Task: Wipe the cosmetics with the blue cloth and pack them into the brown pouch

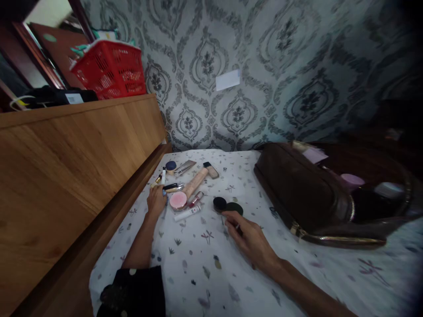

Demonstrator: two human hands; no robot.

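Note:
My left hand lies at the left of a cosmetics group, its fingers curled down and their tips hidden. A small bluish piece shows beside it; I cannot tell whether it is held. Nearby are a pink round compact, a beige squeeze tube, a white tube, a lip gloss and a dark-capped tube. My right hand reaches from the right, index finger stretched out and fingers partly apart. Its fingertip is at a dark round compact, whose black half and greenish half sit side by side.
A brown bag stands unzipped on the right with cosmetics inside. Farther back on the patterned sheet are a foundation bottle, a silver tube and a blue-lidded jar. A wooden cabinet bearing a red basket borders the left.

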